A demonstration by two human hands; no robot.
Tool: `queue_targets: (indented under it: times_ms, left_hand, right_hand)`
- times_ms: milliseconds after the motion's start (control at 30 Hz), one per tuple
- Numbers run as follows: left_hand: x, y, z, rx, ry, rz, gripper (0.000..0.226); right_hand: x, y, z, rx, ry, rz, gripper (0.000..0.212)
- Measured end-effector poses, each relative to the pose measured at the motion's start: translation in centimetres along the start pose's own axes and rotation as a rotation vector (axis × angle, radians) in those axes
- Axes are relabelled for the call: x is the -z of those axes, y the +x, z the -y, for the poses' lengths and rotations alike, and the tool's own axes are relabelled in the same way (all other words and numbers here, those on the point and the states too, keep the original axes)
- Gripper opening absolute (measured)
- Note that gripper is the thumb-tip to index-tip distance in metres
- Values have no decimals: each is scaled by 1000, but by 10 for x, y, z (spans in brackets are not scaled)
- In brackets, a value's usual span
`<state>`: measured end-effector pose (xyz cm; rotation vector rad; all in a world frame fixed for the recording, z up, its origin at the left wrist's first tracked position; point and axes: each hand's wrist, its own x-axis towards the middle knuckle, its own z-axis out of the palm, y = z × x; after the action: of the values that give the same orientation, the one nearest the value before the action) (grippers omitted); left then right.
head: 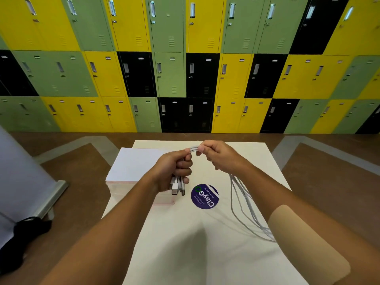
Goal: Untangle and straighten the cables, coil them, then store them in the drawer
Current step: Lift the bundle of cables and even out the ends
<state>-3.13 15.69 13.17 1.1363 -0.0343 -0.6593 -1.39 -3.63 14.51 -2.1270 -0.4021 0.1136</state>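
Observation:
Several white-grey cables (pixel 240 194) are bunched together above the white table (pixel 205 254). My left hand (pixel 174 166) grips the bundle near its plug ends, and the white USB plugs (pixel 177 187) stick out below my fist. Just to the right, my right hand (pixel 220 156) pinches the same bundle where it arches between the two hands. From under the right hand the loose lengths hang down in long loops onto the table's right side and pass under my right forearm. A white drawer unit (pixel 133 167) stands on the table's left part, behind my left hand; no open drawer shows.
A round purple sticker (pixel 204 196) lies on the table below the hands. Yellow, green and black lockers (pixel 185 68) fill the wall behind. A grey stand base (pixel 26 182) and a black cloth (pixel 26 229) are on the brown floor at left.

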Motion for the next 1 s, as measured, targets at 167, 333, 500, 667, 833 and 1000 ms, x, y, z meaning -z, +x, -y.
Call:
queue_targets:
  times_ms: [167,333,500,667,833,1000]
  left_hand:
    - [-1,-4,-1,-6,97,-4,38]
    - [3,-2,-17,-162,93,-81,40]
    - [10,0,-25,-265,84,-133,40]
    - [10,3,-31,-336,-3,-166,41]
    - [16,-3,-48,-423,-59,-180,41]
    - [24,-10,-68,-529,-129,-243,40]
  right_hand:
    - [-6,-2,-1,-59,133,-15,27]
    - [-9,-4,-3,-76,338,3,26]
    - [-13,-9,-9,-223,456,11,34]
    - [-13,-7,8,-276,665,124,20]
    - [-20,3,17,-55,400,-47,12]
    - [-39,7,15,20,57,-123,26]
